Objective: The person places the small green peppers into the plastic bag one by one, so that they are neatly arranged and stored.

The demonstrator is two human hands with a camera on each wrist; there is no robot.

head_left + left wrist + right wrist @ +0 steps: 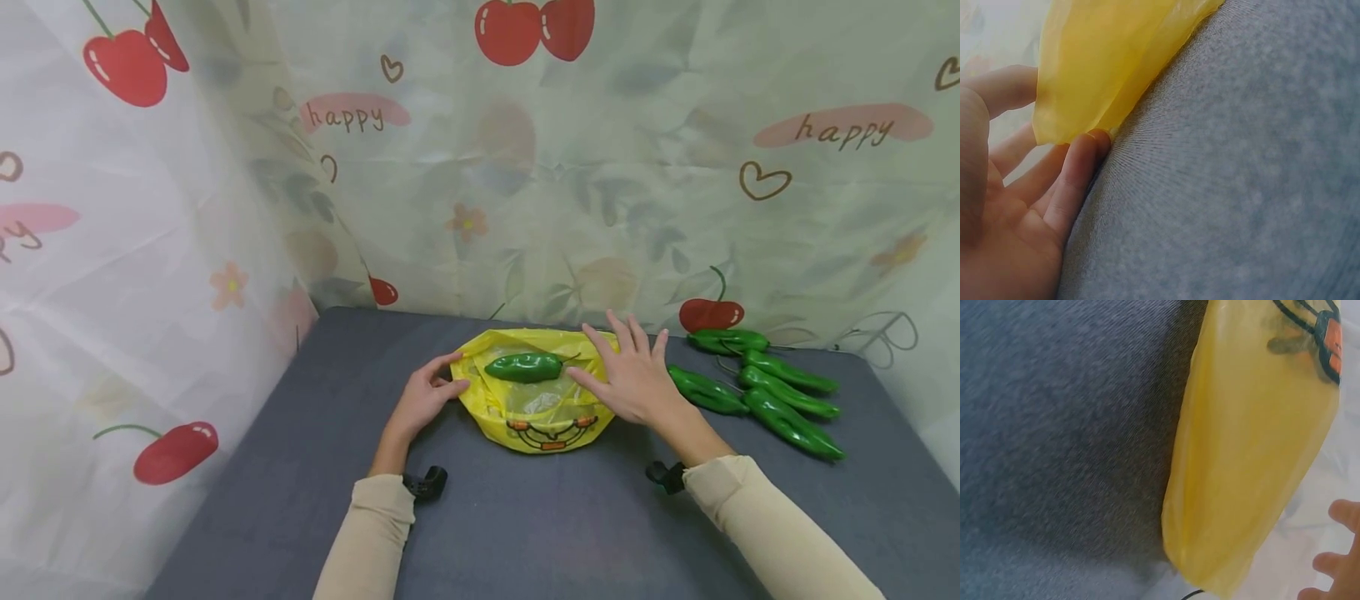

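Note:
A yellow plastic bag (555, 437) with a black and orange print stands with its mouth spread upward. One green pepper (525, 367) lies within the bag's mouth, its stem pointing right. At the bag's left rim, my left hand (423, 400) holds the edge between thumb and fingers; the left wrist view shows the yellow film (1104, 75) between them. Over the right rim, my right hand (637, 379) has its fingers spread, its thumb near the pepper's stem. In the right wrist view only its fingertips (1347, 512) show, apart from the bag's side.
Several green peppers (791, 421) lie in a loose group on the grey cloth-covered table (555, 533), right of my right hand. A printed curtain (465, 167) hangs behind the table and along its left side.

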